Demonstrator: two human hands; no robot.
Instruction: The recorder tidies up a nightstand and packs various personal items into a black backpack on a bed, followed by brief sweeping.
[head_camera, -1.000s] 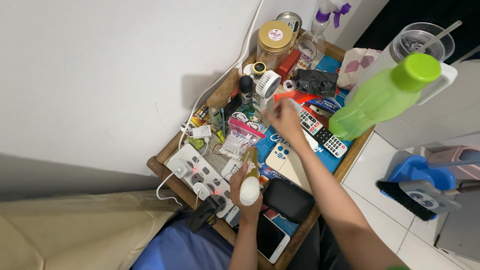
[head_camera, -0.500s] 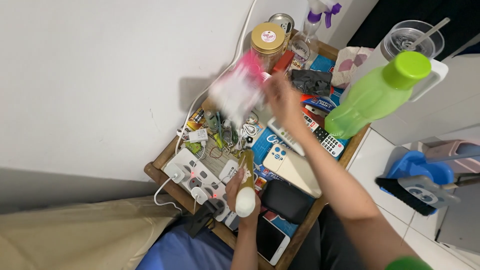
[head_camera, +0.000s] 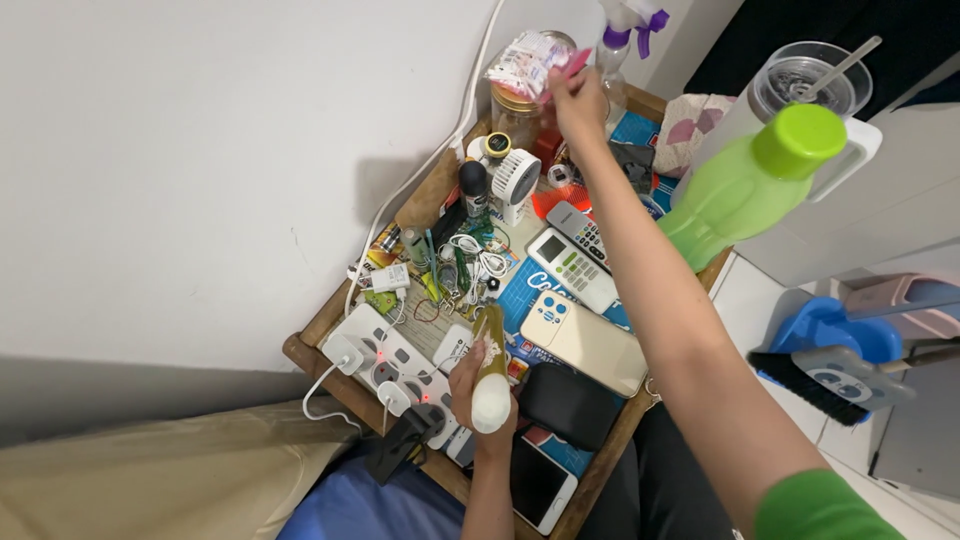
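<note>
Small wooden table (head_camera: 320, 325) pushed against a white wall, its top crowded with odds and ends.

Item 1: a clear bag of cotton swabs (head_camera: 525, 62) with a pink closure strip. It is off the table, held in the air at the far end, just above a glass jar (head_camera: 512, 112). The right hand (head_camera: 578, 98) pinches it at the pink end with fingers pressed together, arm stretched out over the clutter. The bag's long axis runs roughly crosswise, pink end toward the hand, loose end toward the wall.

Item 2: a slim yellow-brown bottle (head_camera: 490, 335) with a white cap. The left hand (head_camera: 476, 385) is wrapped closed around its middle, over the near edge of the table. The long axis runs near to far, cap end toward the person.

Judgement: the step in hand is carrying the bag, lifted clear and not yet resting on anything. Setting it down at that end would call for a free spot, and I see little bare surface there.

Around them: a small white fan (head_camera: 517, 178) and a spray bottle (head_camera: 625, 30) near the jar; a white remote (head_camera: 572, 268) and a beige phone (head_camera: 585, 340) mid-table; a white power strip (head_camera: 385, 365) just beside the left hand; a green bottle (head_camera: 750, 190) to the right.
</note>
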